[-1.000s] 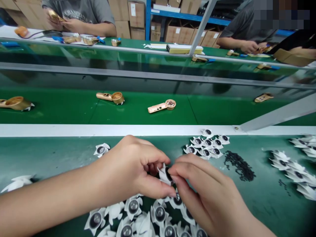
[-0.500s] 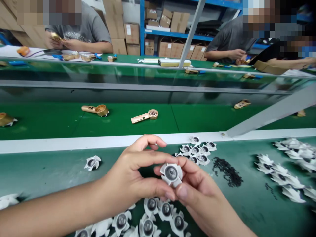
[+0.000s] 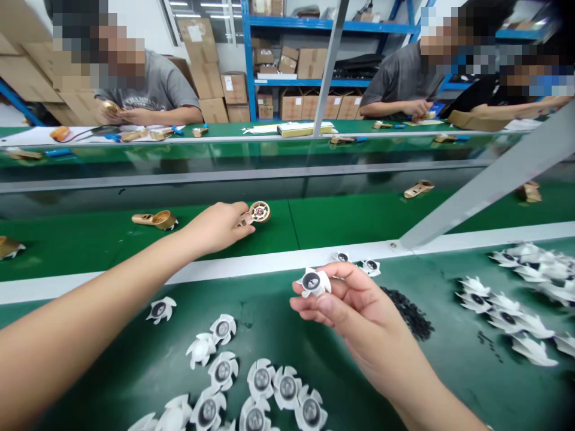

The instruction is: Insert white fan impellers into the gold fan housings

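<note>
The right hand (image 3: 354, 305) pinches a white petalled plastic part (image 3: 313, 282) with a dark round centre above the green table (image 3: 112, 383). The left hand (image 3: 215, 227) reaches across the white rail (image 3: 90, 287) to the green belt (image 3: 350, 221), its fingers (image 3: 242, 226) touching a gold housing (image 3: 259, 211); whether they grip it is unclear.

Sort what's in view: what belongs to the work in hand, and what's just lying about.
Work in hand:
left hand, on a gold handle housing
right hand, holding a white finned lens piece

Lying about:
loose white finned pieces
heap of small black parts
another gold housing
cardboard boxes
</note>
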The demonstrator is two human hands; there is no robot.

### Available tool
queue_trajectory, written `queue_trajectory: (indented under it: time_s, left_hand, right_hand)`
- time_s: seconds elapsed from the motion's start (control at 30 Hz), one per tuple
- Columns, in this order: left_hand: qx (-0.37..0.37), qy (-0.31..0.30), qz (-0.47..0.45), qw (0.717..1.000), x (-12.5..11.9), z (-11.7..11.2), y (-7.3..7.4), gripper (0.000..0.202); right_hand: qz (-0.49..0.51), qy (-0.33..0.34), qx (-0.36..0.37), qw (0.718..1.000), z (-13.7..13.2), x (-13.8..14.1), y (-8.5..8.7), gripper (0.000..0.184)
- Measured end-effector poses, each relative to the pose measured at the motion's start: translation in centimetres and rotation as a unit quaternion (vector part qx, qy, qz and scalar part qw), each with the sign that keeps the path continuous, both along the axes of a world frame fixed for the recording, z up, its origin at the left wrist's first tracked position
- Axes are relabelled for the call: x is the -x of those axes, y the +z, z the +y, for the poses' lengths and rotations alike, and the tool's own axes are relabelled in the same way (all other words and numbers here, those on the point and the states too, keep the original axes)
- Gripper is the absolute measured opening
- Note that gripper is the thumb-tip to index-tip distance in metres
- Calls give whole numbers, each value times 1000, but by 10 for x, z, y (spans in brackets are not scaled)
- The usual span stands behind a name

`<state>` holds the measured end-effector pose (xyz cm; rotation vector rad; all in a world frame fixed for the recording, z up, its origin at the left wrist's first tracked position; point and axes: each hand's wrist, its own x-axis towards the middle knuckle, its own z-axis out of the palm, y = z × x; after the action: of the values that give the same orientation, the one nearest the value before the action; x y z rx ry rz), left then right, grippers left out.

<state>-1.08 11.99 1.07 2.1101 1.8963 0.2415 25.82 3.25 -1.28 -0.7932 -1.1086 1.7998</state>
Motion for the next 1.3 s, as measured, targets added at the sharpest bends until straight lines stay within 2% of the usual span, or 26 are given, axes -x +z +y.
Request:
queue_trajectory:
  time_s: [0.17,0.3,0.63,0.77,0.87,1.07,1.23,1.3]
  left_hand:
    - [19,-39,-75,996,-44,-65,14,28]
    - [9,-57,-95,994,-60,-88,11,21]
    - [-86,-82,4,993,-67,-96,-5,14]
    - [-185,-114,62,974,-67,-97,-10,17]
    - [-240,-152,66,957,-67,-97,-17,19]
    - [-251,-199,46,946,-64,-98,-29,19]
    - [-224,-229,64,945,-58,-94,-26,16]
    - [-217,-248,79,941,-55,-93,-25,15]
  right_hand:
    - [-16,-30,-3,999,-8,5,3,22]
    - [-18,-41,7,999,-10,7,5,20]
    - [4,-38,43,998,-8,7,2,18]
    - [19,-30,83,996,-9,7,1,23]
    - [20,-34,105,994,-10,9,0,30]
    - [-4,-51,61,997,-9,9,-5,33]
    - [-66,-25,22,997,-7,4,-2,40]
    - [-78,-11,30,996,-5,3,-1,43]
